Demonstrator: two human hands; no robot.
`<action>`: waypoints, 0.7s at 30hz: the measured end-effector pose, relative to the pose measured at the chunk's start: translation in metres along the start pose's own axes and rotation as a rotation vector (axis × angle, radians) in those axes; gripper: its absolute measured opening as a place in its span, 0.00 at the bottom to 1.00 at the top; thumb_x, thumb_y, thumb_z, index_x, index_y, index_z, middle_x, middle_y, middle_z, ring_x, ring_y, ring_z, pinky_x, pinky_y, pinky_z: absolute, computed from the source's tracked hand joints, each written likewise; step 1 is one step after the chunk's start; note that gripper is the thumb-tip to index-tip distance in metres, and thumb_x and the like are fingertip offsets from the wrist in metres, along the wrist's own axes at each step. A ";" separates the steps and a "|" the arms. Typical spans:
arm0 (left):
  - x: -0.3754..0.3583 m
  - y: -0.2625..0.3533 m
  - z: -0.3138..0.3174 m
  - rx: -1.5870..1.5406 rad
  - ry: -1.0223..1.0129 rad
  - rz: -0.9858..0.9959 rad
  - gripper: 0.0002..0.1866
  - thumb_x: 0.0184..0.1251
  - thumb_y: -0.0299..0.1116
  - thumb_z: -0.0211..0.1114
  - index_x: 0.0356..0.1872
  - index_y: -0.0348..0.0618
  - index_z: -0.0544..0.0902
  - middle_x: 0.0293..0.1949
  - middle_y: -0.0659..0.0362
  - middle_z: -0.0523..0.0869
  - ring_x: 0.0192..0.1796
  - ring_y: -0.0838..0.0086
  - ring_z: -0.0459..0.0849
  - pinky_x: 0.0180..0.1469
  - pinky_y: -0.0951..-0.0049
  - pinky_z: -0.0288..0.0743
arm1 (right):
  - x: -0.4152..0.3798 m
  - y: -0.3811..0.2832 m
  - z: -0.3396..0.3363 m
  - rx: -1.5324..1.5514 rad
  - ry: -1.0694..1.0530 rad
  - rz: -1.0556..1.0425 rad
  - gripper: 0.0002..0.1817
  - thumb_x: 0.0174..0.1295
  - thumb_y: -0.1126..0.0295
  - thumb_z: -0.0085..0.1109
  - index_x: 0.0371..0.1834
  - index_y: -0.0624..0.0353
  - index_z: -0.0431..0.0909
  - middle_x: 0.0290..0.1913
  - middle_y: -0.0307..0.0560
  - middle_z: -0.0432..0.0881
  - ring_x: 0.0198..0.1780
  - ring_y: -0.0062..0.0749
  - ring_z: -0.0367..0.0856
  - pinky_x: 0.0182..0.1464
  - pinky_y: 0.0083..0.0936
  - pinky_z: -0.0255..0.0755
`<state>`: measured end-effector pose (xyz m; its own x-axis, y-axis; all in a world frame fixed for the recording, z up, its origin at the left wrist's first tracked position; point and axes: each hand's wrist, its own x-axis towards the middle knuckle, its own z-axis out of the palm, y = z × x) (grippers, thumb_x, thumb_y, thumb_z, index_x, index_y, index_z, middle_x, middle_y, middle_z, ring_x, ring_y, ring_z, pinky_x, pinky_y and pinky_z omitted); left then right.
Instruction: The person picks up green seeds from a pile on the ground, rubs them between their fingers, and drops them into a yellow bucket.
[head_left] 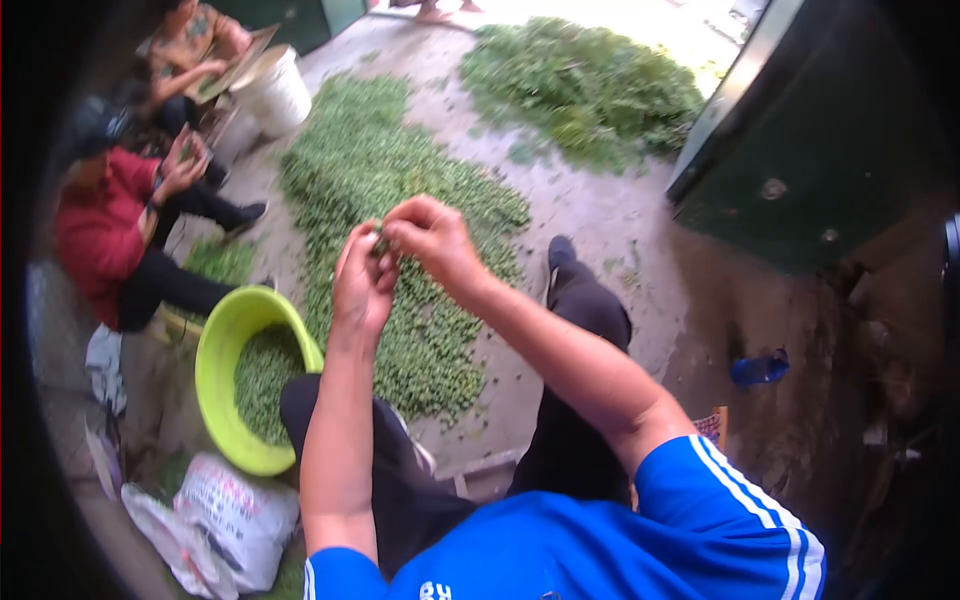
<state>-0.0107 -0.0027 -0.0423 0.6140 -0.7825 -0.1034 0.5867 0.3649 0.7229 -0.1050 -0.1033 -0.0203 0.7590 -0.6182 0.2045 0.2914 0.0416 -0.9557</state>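
Observation:
Before my chest, my left hand [364,280] and my right hand [437,245] meet, fingertips pinched together. Between them is a small green piece [378,228], too small and partly covered to name; it looks like the loose green stuff on the floor. Below and beyond both hands spreads a wide heap of small green pieces [400,170], rounder and coarser toward its near end. By my left knee a lime-green tub [212,385] leans, with more small green pieces [268,385] inside.
Leafy green cuttings [585,90] lie in a second heap by the bright doorway. On the left sit a person in red [105,220] and another person [190,50] near a white bucket [280,92]. A white sack [240,520] stands nearby; a dark door [800,170] is at right.

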 end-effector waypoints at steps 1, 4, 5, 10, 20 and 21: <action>0.001 0.000 0.001 -0.015 0.000 -0.003 0.10 0.68 0.31 0.53 0.48 0.45 0.72 0.31 0.65 0.77 0.26 0.82 0.72 0.19 0.86 0.61 | 0.002 0.002 0.000 0.053 -0.002 0.024 0.05 0.61 0.73 0.60 0.37 0.63 0.79 0.33 0.39 0.81 0.34 0.18 0.77 0.38 0.20 0.73; 0.004 0.001 0.005 -0.066 -0.071 0.006 0.10 0.70 0.33 0.48 0.48 0.43 0.72 0.31 0.63 0.77 0.26 0.80 0.72 0.19 0.85 0.61 | 0.004 0.002 -0.003 0.147 -0.032 0.086 0.07 0.61 0.72 0.60 0.40 0.62 0.78 0.33 0.38 0.81 0.34 0.18 0.76 0.39 0.18 0.70; 0.002 0.002 0.009 -0.098 -0.057 0.000 0.09 0.71 0.32 0.51 0.47 0.42 0.73 0.31 0.63 0.77 0.26 0.82 0.71 0.19 0.86 0.61 | 0.003 -0.001 -0.002 0.187 -0.035 0.078 0.07 0.61 0.72 0.60 0.41 0.62 0.78 0.33 0.38 0.81 0.34 0.17 0.76 0.39 0.18 0.70; 0.003 0.001 0.008 -0.060 -0.066 0.027 0.07 0.68 0.27 0.59 0.45 0.42 0.75 0.30 0.64 0.76 0.27 0.85 0.70 0.20 0.89 0.61 | 0.004 0.001 -0.001 0.189 -0.019 0.080 0.07 0.61 0.72 0.60 0.40 0.61 0.79 0.31 0.37 0.80 0.32 0.17 0.75 0.38 0.18 0.70; 0.003 0.001 0.007 -0.158 -0.150 -0.095 0.11 0.68 0.25 0.58 0.49 0.38 0.73 0.34 0.60 0.76 0.26 0.84 0.68 0.21 0.88 0.61 | 0.013 0.010 -0.018 0.408 0.066 0.199 0.06 0.58 0.75 0.61 0.38 0.61 0.79 0.28 0.37 0.79 0.28 0.19 0.74 0.32 0.18 0.69; 0.003 0.001 0.006 -0.180 -0.195 -0.134 0.11 0.68 0.25 0.58 0.50 0.38 0.73 0.34 0.60 0.76 0.26 0.84 0.68 0.21 0.88 0.61 | 0.013 0.009 -0.023 0.379 0.052 0.175 0.05 0.58 0.75 0.62 0.37 0.61 0.79 0.28 0.37 0.79 0.28 0.18 0.74 0.32 0.18 0.69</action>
<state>-0.0118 -0.0077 -0.0374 0.4217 -0.9057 -0.0437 0.7510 0.3218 0.5767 -0.1059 -0.1285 -0.0311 0.7886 -0.6144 0.0258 0.3618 0.4296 -0.8274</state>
